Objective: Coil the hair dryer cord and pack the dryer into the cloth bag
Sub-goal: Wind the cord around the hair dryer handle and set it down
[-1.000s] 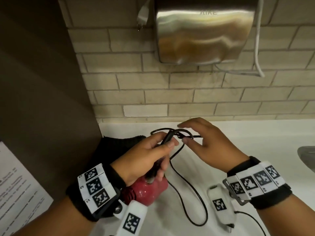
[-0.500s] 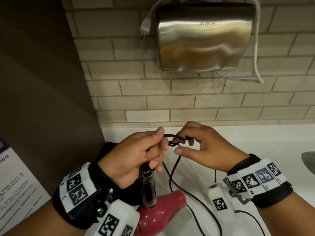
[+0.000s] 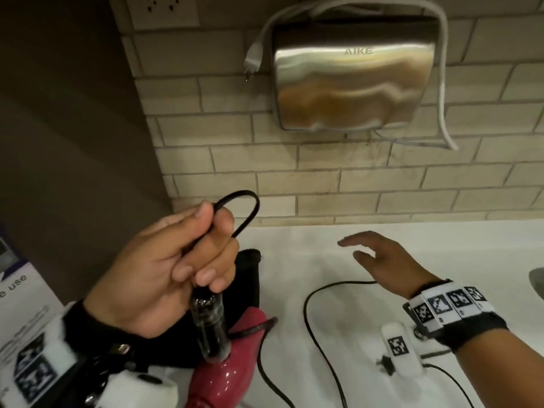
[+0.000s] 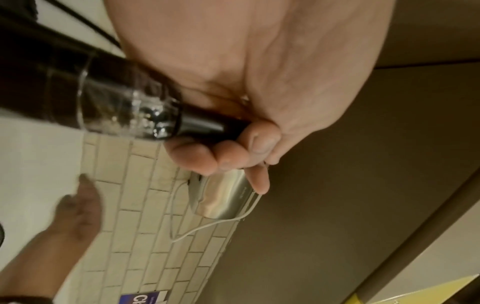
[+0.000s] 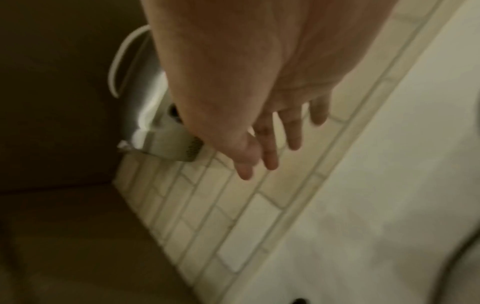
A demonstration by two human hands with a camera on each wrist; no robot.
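My left hand (image 3: 188, 260) grips the end of the red hair dryer's (image 3: 226, 378) black handle (image 3: 209, 328) together with a loop of the black cord (image 3: 244, 201), which sticks up above my fingers. The dryer hangs handle-up over the counter's left side; the left wrist view shows my fingers (image 4: 192, 158) curled round the handle (image 4: 116, 111). The rest of the cord (image 3: 312, 334) trails loose across the white counter (image 3: 456, 251). The black cloth bag (image 3: 250, 278) lies behind the dryer. My right hand (image 3: 379, 260) hovers over the counter with fingers (image 5: 270, 152) spread, holding nothing.
A steel hand dryer (image 3: 353, 86) with a grey cable hangs on the brick wall above. A dark panel (image 3: 73, 142) borders the counter on the left, with a printed box (image 3: 17, 304) below it. A sink edge (image 3: 537, 281) shows at far right.
My right hand has let go of the cord loop and moved away to the right, fingers opening. My left hand has lifted the dryer handle and cord loop higher.
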